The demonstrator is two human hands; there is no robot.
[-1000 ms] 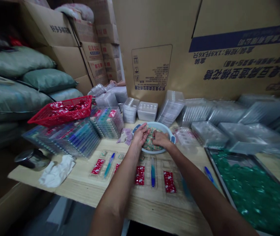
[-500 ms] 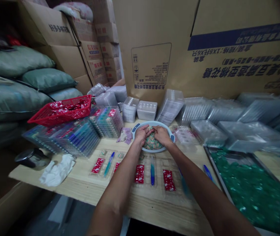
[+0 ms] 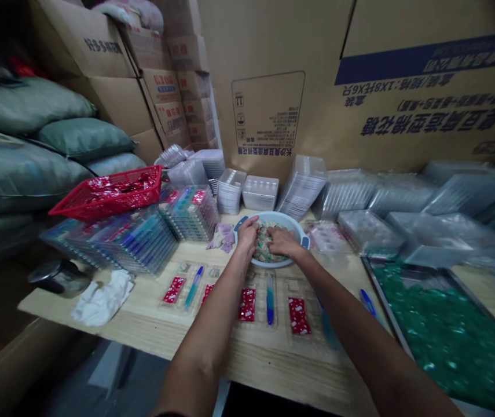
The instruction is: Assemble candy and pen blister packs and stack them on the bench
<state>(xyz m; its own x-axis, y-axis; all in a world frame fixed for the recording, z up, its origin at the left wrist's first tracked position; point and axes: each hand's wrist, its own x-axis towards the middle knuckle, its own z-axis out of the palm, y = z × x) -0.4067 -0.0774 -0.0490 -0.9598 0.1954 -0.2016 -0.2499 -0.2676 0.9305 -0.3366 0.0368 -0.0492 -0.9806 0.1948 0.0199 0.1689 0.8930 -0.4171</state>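
Note:
My left hand (image 3: 247,233) is at the left side of a pale blue plastic basin (image 3: 278,262), its fingers curled down among small patterned packets (image 3: 263,243). My right hand (image 3: 281,242) lies on the same heap, and the packets show between my hands. Whether either hand holds any packet, I cannot tell. Nearer me on the wooden table (image 3: 247,359), clear blister trays (image 3: 247,304) hold red packets and blue sticks.
Stacks of clear plastic trays (image 3: 301,188) stand behind the basin. To the right, a metal tray (image 3: 442,333) holds green pieces. To the left are pen-filled trays (image 3: 143,246), a red basket (image 3: 108,194), a lilac cloth (image 3: 225,237) and a white cloth (image 3: 102,298).
My hands drew together over the basin, then moved slightly apart among the packets. The view has shifted slightly.

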